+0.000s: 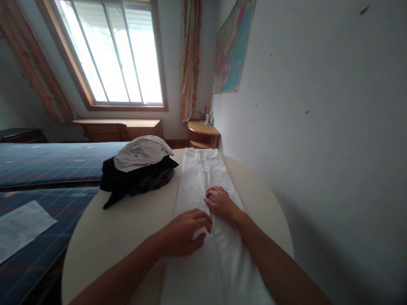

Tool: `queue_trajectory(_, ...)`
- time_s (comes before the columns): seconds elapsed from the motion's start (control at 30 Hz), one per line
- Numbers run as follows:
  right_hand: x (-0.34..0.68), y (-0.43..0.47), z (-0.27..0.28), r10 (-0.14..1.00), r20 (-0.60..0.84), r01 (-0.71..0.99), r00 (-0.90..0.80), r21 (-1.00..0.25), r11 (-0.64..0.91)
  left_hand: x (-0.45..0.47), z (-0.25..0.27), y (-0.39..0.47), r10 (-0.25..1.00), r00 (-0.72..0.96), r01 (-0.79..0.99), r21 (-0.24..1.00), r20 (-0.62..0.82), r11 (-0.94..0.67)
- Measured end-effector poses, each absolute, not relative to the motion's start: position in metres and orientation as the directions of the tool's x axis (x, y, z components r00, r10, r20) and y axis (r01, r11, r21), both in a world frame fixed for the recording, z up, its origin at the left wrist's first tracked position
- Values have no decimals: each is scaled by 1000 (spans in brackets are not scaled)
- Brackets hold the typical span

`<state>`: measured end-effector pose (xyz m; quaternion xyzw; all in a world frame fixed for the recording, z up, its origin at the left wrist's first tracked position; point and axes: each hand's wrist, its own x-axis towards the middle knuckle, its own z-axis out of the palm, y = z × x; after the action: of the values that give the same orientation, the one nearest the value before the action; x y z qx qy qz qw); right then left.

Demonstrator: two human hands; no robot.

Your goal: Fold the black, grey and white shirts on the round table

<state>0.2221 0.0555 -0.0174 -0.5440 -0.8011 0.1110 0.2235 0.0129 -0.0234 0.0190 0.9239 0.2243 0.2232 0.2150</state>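
A pair of white trousers (pixel 197 182) lies lengthwise on a round cream table (pixel 95 237), waistband at the far end and the legs running toward me. Over the middle seam between the legs, my left hand (pixel 187 233) hovers or rests with its fingers bent and its thumb apart; nothing is in it. Slightly farther up, my right hand (pixel 221 202) touches the cloth beside the same seam, its fingers loosely curved. Left of the trousers sits a crumpled heap: a pale garment (pixel 143 150) on top of black clothes (pixel 136 178).
A plain wall (pixel 318 127) rises close on the right. Blue plaid beds (pixel 47 165) stand to the left, with a paper sheet (pixel 23 228) on the nearer one. A small wooden corner shelf (pixel 203 127) and a long desk (pixel 127 123) are at the back under the window.
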Motion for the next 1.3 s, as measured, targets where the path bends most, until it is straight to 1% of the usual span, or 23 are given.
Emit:
queue_trajectory(0.07, 221, 54, -12, 923, 197, 825, -331, -414, 384, -5, 10, -1, 661, 660, 485, 469, 357, -738)
queue_trajectory(0.17, 218, 46, 0, 915, 117, 826, -386, -399, 399, -27, -13, 29, 769, 558, 649, 413, 312, -639)
queue_trajectory(0.33, 209, 14, 23, 903, -15, 847, -429, -354, 397, -38, -35, 47, 834, 529, 776, 307, 158, -551)
queue_trajectory(0.47, 201, -24, 30, 928, -59, 883, -369, -334, 330, -36, -33, 45, 863, 493, 826, 250, 111, -504)
queue_trajectory(0.53, 197, -43, 28, 939, -96, 877, -330, -399, 267, -37, -33, 45, 872, 475, 836, 248, 117, -489)
queue_trajectory(0.63, 194, -68, 21, 920, -140, 784, -366, -579, 224, -39, -34, 47, 879, 445, 839, 264, 172, -477)
queue_trajectory(0.7, 195, -82, 18, 902, -110, 733, -418, -627, 263, -40, -34, 50, 883, 420, 837, 286, 211, -467)
queue_trajectory(0.8, 200, -97, 21, 846, -77, 694, -528, -614, 377, -43, -35, 55, 879, 406, 817, 332, 248, -471)
queue_trajectory(0.97, 216, -106, 38, 653, -72, 546, -754, -621, 562, -46, -35, 59, 861, 424, 775, 379, 282, -506)
queue_trajectory(1.03, 220, -106, 40, 614, -62, 528, -787, -583, 617, -48, -35, 60, 855, 429, 761, 393, 290, -515)
queue_trajectory(1.1, 220, -106, 38, 623, -44, 555, -781, -507, 660, -49, -36, 62, 848, 436, 750, 399, 301, -527)
queue_trajectory(1.13, 219, -106, 36, 642, -24, 582, -766, -449, 678, -50, -36, 63, 845, 438, 746, 399, 308, -533)
queue_trajectory(1.17, 218, -107, 33, 665, 16, 612, -747, -376, 696, -50, -37, 64, 842, 439, 743, 399, 314, -536)
queue_trajectory(1.23, 214, -109, 26, 682, 170, 652, -711, -203, 731, -51, -38, 65, 838, 438, 739, 400, 327, -542)
queue_trajectory(1.27, 212, -110, 24, 653, 254, 649, -714, -112, 753, -51, -39, 66, 836, 437, 738, 399, 332, -544)
queue_trajectory(1.3, 209, -111, 21, 593, 324, 620, -737, -26, 784, -51, -39, 66, 834, 436, 737, 398, 337, -546)
